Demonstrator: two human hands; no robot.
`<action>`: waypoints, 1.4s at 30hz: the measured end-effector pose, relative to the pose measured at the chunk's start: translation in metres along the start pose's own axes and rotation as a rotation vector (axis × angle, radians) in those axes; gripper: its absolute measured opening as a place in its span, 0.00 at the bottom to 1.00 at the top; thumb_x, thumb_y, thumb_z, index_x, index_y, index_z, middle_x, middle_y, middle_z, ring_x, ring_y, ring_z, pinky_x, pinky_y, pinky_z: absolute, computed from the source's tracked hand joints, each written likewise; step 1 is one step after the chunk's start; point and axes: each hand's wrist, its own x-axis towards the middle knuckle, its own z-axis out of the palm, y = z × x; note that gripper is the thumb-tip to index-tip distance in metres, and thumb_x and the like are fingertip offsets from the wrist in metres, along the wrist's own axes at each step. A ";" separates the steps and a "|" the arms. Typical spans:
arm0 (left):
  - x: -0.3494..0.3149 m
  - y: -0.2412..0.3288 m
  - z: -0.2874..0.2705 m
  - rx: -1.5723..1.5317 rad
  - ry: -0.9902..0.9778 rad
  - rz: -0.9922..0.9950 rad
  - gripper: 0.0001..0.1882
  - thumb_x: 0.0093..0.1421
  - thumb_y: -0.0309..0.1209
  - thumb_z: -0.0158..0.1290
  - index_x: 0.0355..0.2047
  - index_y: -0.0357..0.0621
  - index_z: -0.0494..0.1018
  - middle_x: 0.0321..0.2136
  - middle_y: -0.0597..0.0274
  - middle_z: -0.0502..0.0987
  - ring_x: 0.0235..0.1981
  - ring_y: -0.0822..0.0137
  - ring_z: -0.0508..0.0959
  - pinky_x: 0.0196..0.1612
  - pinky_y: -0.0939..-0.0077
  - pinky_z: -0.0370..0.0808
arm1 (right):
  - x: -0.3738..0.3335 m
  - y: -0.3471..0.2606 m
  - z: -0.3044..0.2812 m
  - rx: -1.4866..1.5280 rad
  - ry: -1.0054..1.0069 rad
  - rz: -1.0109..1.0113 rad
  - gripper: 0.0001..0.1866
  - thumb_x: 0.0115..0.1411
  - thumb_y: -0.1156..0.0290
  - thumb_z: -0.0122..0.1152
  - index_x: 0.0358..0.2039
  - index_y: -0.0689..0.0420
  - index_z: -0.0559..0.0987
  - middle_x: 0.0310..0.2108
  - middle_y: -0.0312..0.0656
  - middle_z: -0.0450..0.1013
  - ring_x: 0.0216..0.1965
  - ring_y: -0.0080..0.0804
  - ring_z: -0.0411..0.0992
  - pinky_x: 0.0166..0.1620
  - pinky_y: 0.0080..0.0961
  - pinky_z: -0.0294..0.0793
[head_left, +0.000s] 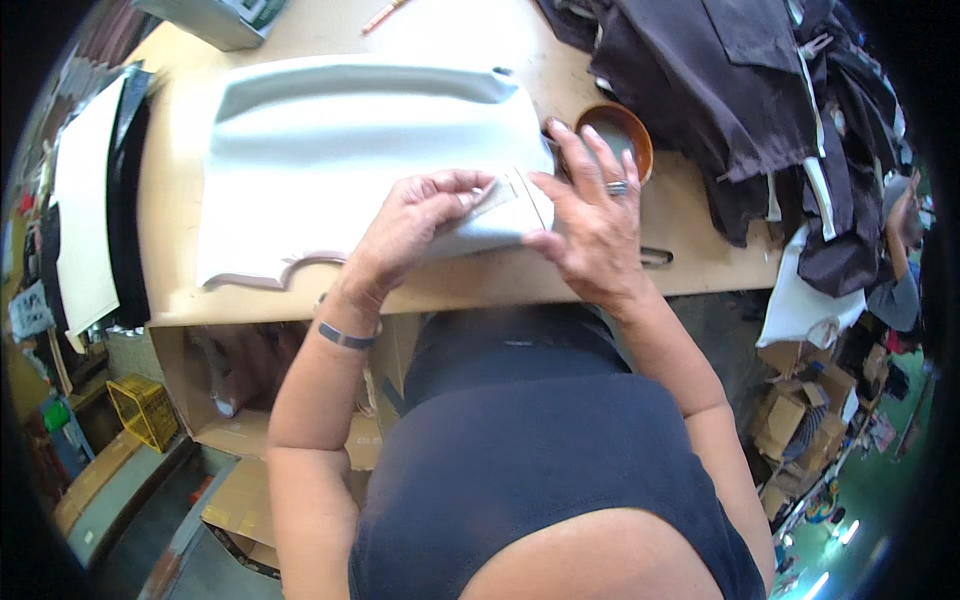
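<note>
A large white panel of smooth, leather-like material (pixel 300 160) lies on the table, its near right corner lifted and folded over. My left hand (pixel 415 215) is closed in a pinch at that corner, with a small pale strip (pixel 497 197) between thumb and fingers. Against the corner's right edge rest the thumb and index finger of my right hand (pixel 597 235), which grip the panel. Its other fingers are spread over the rim of a round brown bowl (pixel 638 140). How the strip meets the panel is partly hidden by my fingers.
Dark cloth pieces (pixel 690 100) heap at the right of the wooden table (pixel 480 285). A dark narrow tool (pixel 656 256) lies beside my right wrist. A pencil (pixel 383 16) and a grey container (pixel 215 22) are at the far side. Cardboard boxes (pixel 240 500) stand below left.
</note>
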 end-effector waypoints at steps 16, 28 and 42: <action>-0.047 -0.044 0.001 0.526 0.111 0.253 0.14 0.55 0.20 0.45 0.41 0.30 0.70 0.37 0.55 0.75 0.40 0.68 0.73 0.47 0.78 0.67 | 0.169 -0.018 0.058 0.177 -0.255 -0.282 0.32 0.50 0.75 0.44 0.58 0.44 0.56 0.26 0.47 0.73 0.27 0.44 0.73 0.28 0.36 0.71; -0.109 0.019 0.002 0.509 0.364 0.561 0.08 0.52 0.16 0.48 0.32 0.34 0.74 0.27 0.57 0.76 0.31 0.68 0.74 0.36 0.78 0.69 | 0.169 -0.042 -0.068 0.521 0.264 -0.246 0.29 0.48 0.76 0.47 0.54 0.43 0.64 0.17 0.43 0.68 0.18 0.35 0.68 0.23 0.31 0.68; -0.121 0.035 -0.008 0.945 0.336 0.828 0.12 0.44 0.18 0.55 0.26 0.53 0.76 0.21 0.74 0.76 0.28 0.72 0.72 0.56 0.65 0.55 | 0.132 -0.010 -0.099 0.549 0.457 -0.205 0.28 0.54 0.80 0.48 0.56 0.42 0.64 0.39 0.48 0.74 0.35 0.31 0.74 0.39 0.26 0.72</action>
